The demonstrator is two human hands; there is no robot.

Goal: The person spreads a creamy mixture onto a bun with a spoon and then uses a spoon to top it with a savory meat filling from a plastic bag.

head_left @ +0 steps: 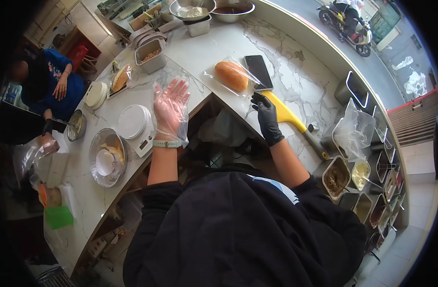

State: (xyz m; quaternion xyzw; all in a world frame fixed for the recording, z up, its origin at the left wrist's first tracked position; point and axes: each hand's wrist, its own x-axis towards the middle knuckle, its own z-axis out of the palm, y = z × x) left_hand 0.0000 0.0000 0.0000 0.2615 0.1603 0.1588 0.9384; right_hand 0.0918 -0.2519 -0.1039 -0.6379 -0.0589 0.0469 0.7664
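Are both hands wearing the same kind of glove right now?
No, the left hand wears a loose clear plastic glove, while the right hand wears a black glove.

A small food shop, I'd say, open to the street: past the marble-patterned counter [295, 57], well beyond the black-gloved right hand [266, 115], I see a motorbike [349, 25]. Metal tubs [342, 93], some holding food, line that hand's right. A bread roll [232, 76] lies ahead-left of it; a kitchen scale [136, 125] stands beside the plastic-gloved left hand [171, 109], a co-worker [68, 95] farther left.
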